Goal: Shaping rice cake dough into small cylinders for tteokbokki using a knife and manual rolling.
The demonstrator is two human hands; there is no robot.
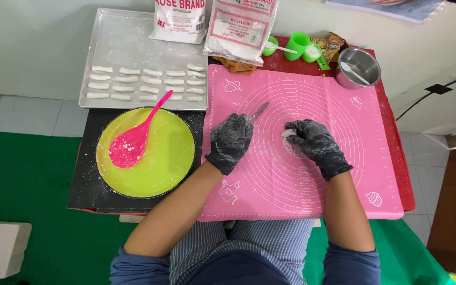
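Both of my hands wear black gloves dusted with flour and rest on a pink silicone baking mat point(354, 158). My left hand point(229, 141) grips a knife point(258, 111) whose blade points up and to the right. My right hand point(315, 145) presses its fingers onto a small white lump of dough point(290, 135) near the mat's middle. The two hands are a short gap apart.
A yellow-green bowl point(164, 158) holding a pink spatula point(135, 138) sits left of the mat. Behind it is a metal tray point(127, 37) with rows of white dough pieces point(149, 84). Two flour bags point(238, 26), green cups point(299, 45) and a steel bowl point(359, 66) line the back.
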